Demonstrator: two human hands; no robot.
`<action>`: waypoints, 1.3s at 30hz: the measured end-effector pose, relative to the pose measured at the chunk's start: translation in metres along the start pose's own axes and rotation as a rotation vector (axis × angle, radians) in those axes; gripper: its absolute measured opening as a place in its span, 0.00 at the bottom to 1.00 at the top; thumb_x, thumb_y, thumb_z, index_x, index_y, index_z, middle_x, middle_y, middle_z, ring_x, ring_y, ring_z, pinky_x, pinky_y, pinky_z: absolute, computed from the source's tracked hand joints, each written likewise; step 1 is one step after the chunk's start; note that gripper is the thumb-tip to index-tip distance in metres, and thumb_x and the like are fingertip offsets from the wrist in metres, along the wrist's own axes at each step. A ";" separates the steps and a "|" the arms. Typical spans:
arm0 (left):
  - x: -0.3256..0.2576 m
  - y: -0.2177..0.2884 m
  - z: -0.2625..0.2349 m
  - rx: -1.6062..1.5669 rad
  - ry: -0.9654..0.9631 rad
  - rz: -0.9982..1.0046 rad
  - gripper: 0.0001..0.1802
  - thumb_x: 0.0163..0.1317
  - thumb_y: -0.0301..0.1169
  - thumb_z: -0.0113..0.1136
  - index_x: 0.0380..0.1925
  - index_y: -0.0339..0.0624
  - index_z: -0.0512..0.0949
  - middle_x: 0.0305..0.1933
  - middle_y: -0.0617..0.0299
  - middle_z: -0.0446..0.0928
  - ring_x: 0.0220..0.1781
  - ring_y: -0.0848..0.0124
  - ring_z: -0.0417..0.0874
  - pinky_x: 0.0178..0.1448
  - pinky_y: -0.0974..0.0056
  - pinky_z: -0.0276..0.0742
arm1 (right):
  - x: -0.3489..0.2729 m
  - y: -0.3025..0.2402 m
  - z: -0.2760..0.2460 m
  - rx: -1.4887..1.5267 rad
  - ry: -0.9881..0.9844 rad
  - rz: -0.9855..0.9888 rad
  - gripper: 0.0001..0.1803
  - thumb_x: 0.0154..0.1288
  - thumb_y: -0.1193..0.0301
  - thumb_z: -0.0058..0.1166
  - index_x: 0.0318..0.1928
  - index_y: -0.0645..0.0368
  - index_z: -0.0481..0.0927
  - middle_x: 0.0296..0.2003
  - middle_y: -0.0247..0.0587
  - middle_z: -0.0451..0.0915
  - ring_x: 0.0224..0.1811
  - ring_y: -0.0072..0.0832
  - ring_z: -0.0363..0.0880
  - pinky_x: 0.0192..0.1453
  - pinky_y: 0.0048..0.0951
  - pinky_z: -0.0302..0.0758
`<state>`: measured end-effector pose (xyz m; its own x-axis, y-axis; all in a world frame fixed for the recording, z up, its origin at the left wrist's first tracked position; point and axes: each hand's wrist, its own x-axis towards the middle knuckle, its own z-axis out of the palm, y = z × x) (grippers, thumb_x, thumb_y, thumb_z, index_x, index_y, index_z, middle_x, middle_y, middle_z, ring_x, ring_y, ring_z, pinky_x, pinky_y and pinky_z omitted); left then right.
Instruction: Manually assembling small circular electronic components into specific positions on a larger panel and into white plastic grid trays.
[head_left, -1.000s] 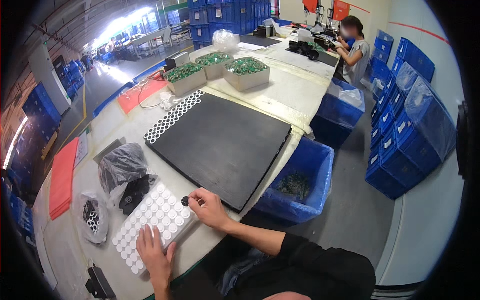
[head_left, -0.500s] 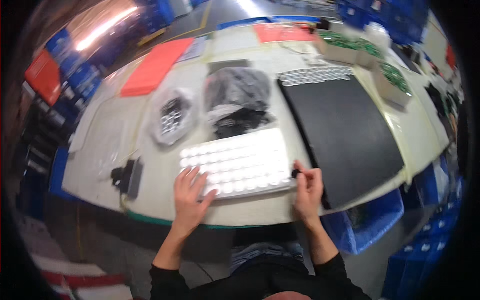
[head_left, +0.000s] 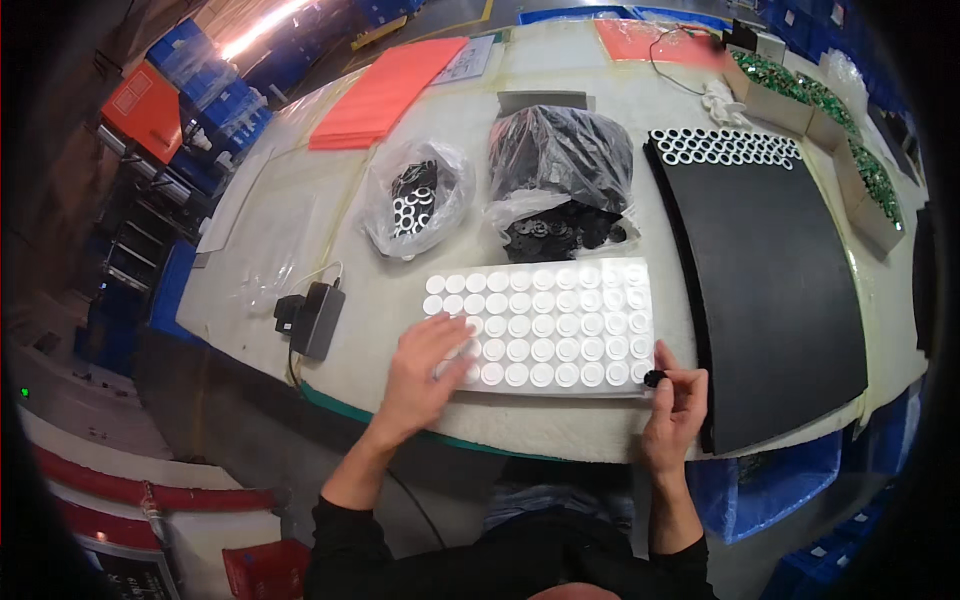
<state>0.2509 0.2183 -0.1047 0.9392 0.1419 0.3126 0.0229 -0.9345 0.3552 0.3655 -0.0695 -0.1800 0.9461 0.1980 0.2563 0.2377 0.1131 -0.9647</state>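
Observation:
A white tray holding rows of round white discs lies flat on the worktable before me. My left hand rests over the tray's lower left part, fingers stretched and thumb apart, holding nothing visible. By the lower right corner, my right hand pinches a small black round part between thumb and fingers. Behind the tray sits a clear plastic bag of black round parts. To its left, another clear bag contains black and white rings.
A long black foam sheet lies at right, with black-and-white rings along its far end. Cartons of green circuit boards stand beyond. A black power adapter with a cable is at left; red-orange sheets lie far left.
The whole view has shifted, so the table's things sit farther right in it. My left hand reaches slightly farther over the tray. My right hand still pinches the black part by the corner.

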 end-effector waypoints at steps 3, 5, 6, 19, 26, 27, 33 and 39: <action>0.027 0.001 -0.017 -0.144 0.173 -0.047 0.13 0.54 0.20 0.65 0.40 0.38 0.85 0.41 0.54 0.84 0.47 0.59 0.82 0.51 0.62 0.77 | -0.001 -0.002 0.002 0.081 0.091 -0.049 0.04 0.70 0.77 0.46 0.43 0.64 0.69 0.57 0.64 0.75 0.57 0.35 0.76 0.61 0.35 0.71; 0.036 -0.003 -0.024 -0.163 0.094 -0.044 0.11 0.53 0.21 0.66 0.38 0.39 0.85 0.39 0.55 0.83 0.44 0.60 0.81 0.49 0.61 0.76 | -0.004 0.000 -0.005 0.038 0.073 -0.054 0.04 0.69 0.78 0.46 0.43 0.63 0.69 0.52 0.58 0.77 0.54 0.32 0.76 0.61 0.33 0.71; 0.041 -0.005 -0.024 -0.158 0.093 -0.051 0.11 0.53 0.21 0.66 0.38 0.39 0.85 0.39 0.55 0.83 0.44 0.60 0.81 0.49 0.61 0.76 | -0.001 -0.002 -0.004 0.034 0.103 -0.053 0.04 0.69 0.78 0.46 0.43 0.63 0.69 0.48 0.54 0.79 0.51 0.31 0.77 0.60 0.32 0.71; 0.040 -0.015 -0.015 -0.137 -0.068 -0.033 0.09 0.51 0.22 0.69 0.35 0.38 0.85 0.36 0.57 0.81 0.42 0.62 0.80 0.47 0.62 0.77 | 0.001 -0.008 -0.004 0.051 0.100 0.044 0.04 0.70 0.80 0.44 0.43 0.66 0.71 0.43 0.48 0.81 0.44 0.25 0.78 0.54 0.26 0.73; 0.054 -0.020 -0.003 -0.058 -0.003 0.093 0.09 0.53 0.26 0.69 0.36 0.38 0.84 0.34 0.58 0.80 0.40 0.62 0.78 0.45 0.60 0.75 | 0.001 -0.009 -0.004 0.027 0.100 0.030 0.05 0.70 0.80 0.44 0.43 0.66 0.72 0.42 0.46 0.81 0.44 0.25 0.79 0.54 0.26 0.73; 0.059 -0.020 -0.002 -0.059 -0.002 0.093 0.09 0.53 0.26 0.69 0.36 0.38 0.84 0.34 0.58 0.80 0.40 0.62 0.78 0.45 0.60 0.75 | 0.001 -0.008 -0.004 0.029 0.097 0.031 0.05 0.70 0.80 0.44 0.43 0.66 0.72 0.42 0.45 0.81 0.43 0.24 0.79 0.54 0.26 0.73; 0.078 -0.016 0.006 -0.021 -0.099 0.096 0.09 0.54 0.29 0.69 0.34 0.39 0.84 0.32 0.58 0.79 0.39 0.61 0.78 0.43 0.59 0.74 | 0.001 -0.008 -0.004 0.051 0.105 0.055 0.04 0.70 0.80 0.46 0.43 0.67 0.72 0.41 0.45 0.81 0.43 0.24 0.79 0.54 0.25 0.74; 0.081 -0.002 0.011 0.297 -0.182 0.211 0.06 0.51 0.31 0.66 0.25 0.40 0.81 0.30 0.59 0.77 0.35 0.61 0.80 0.41 0.57 0.77 | 0.000 -0.006 -0.005 0.067 0.095 0.061 0.04 0.71 0.79 0.46 0.43 0.66 0.72 0.41 0.44 0.82 0.43 0.23 0.78 0.54 0.24 0.74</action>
<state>0.3309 0.2280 -0.0899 0.9787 -0.0982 0.1805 -0.1038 -0.9944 0.0220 0.3654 -0.0753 -0.1744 0.9757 0.1134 0.1875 0.1669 0.1695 -0.9713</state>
